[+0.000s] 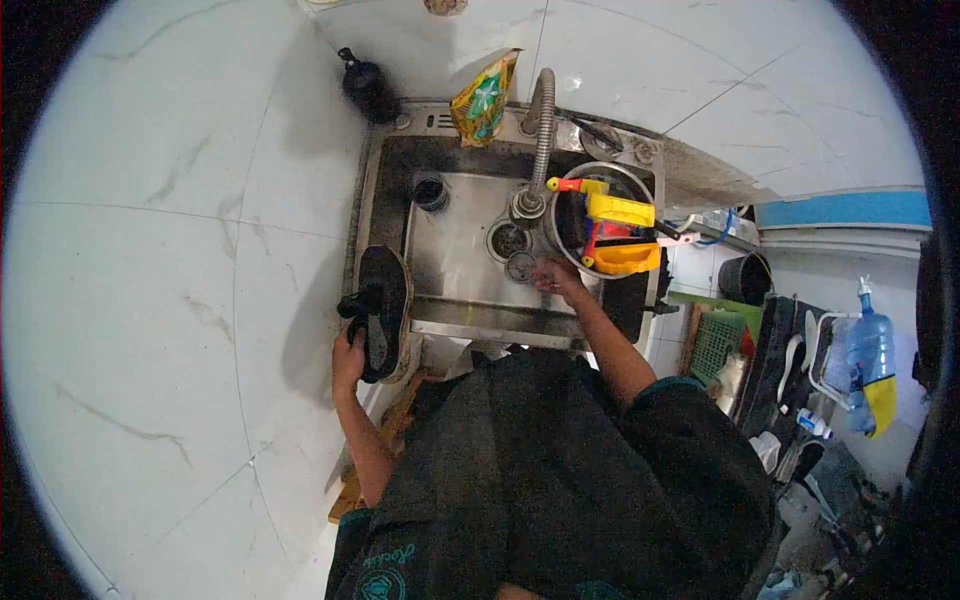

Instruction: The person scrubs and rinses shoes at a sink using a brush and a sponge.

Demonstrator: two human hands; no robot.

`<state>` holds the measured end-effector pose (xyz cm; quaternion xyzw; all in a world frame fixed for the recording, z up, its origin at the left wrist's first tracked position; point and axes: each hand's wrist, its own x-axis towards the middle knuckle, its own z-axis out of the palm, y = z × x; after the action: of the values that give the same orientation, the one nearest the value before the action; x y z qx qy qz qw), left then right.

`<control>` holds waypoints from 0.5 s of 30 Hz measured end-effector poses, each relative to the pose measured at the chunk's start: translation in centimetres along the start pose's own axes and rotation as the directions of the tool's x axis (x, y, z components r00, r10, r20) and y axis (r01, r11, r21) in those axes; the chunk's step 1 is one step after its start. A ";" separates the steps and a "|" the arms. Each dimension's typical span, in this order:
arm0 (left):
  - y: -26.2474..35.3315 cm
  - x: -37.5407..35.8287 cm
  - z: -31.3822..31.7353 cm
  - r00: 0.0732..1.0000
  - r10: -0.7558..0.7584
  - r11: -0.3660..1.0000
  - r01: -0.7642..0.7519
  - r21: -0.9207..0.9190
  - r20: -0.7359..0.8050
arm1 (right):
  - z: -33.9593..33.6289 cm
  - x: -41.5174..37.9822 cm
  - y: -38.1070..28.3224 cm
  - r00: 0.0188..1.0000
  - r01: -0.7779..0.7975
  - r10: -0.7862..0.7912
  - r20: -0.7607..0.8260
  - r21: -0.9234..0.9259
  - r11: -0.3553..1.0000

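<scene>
My left hand (348, 362) grips a dark shoe (384, 310) with a pale sole edge, at the left front corner of the steel sink (470, 312). Black laces or straps bunch at the shoe's side. Low in the basin, my right hand (557, 277) has its fingers closed at the rim of a small round drain strainer (520, 267). Beside that strainer is the drain opening (509, 241). The flexible faucet (545, 125) hangs over the basin, its head (527, 205) just above the drain.
A metal pot (565, 235) at the sink's right holds yellow and orange brushes (622, 210). A dark cup (430, 193) stands in the basin. Behind are a black bottle (369, 88) and a yellow-green packet (485, 100). To the right are a green basket (715, 345) and blue bottle (868, 350).
</scene>
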<state>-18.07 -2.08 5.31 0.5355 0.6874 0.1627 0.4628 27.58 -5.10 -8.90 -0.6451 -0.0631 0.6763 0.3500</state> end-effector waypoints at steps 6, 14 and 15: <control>-0.3 0.2 0.0 1.000 0.021 0.999 -0.021 0.024 -0.017 | 0.0 1.8 0.9 0.996 0.063 -0.081 -0.023 -0.426 0.903; 0.6 -0.4 -0.3 1.000 0.005 1.000 -0.004 -0.024 0.022 | -0.3 1.1 3.1 0.796 0.295 -0.605 0.021 -0.886 0.358; 0.6 -0.6 -0.2 0.999 0.032 0.999 -0.032 -0.014 0.003 | 1.1 -1.8 0.9 0.775 0.380 -0.631 0.021 -0.814 0.439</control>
<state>-17.85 -2.29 6.12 0.5435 0.6768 0.1740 0.4650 26.04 -6.37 -7.70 -0.7701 -0.4911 0.3388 0.2257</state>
